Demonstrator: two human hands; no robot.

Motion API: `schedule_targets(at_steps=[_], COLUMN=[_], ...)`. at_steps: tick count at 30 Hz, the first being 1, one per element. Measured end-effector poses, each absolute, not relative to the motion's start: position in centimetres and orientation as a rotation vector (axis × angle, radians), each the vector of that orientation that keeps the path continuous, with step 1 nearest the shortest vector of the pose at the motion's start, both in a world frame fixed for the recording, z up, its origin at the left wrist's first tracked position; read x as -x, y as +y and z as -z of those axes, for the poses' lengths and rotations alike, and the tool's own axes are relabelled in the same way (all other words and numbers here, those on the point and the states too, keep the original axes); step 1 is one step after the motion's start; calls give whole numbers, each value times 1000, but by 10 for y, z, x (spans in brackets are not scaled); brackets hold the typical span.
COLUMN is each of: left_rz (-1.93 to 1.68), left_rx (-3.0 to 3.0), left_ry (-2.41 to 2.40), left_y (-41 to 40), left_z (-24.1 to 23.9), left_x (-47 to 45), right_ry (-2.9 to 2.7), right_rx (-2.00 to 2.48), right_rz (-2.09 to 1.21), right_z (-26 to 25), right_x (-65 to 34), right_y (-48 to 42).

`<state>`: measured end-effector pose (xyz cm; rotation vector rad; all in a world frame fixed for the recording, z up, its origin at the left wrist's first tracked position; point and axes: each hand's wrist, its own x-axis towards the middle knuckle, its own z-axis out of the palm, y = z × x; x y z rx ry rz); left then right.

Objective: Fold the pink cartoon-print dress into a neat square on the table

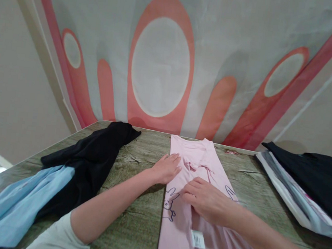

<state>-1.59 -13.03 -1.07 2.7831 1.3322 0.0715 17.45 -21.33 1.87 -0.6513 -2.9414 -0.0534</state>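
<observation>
A pink garment point(175, 237) with dark line drawings of rabbits lies lengthwise on the table, its neckline at the far end and its left side in a straight edge. Near the upper left edge, my left hand point(167, 168) rests flat on it with fingers stretched out. My right hand point(204, 197) is lower and to the right, its fingers curled together on the cloth at the middle, where the fabric is creased. The fingertips are partly hidden. Below that hand a white care label point(198, 239) shows on the garment. Its lower end runs out of view.
Rumpled black clothing point(92, 164) and a light blue garment point(22, 204) lie on the left of the wood-patterned table point(134, 213). To the right is a stack of folded clothes point(306, 184), black on top. A wall with pink shapes point(154, 121) stands behind the table.
</observation>
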Motion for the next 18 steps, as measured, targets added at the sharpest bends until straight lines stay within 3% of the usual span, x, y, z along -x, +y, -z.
schedule_targets(at_steps=[5,18], left_rz=[-75,-110], left_rx=[-2756,-2830], left_ry=[1326,1346], left_y=[-140,-129], left_z=[17,23], left_x=[10,14], right_ry=[-2933,-2810], right_rx=[645,685], right_rz=[-7,-668], right_z=[-16,-41], right_x=[-176,-171], right_y=[-214,-238])
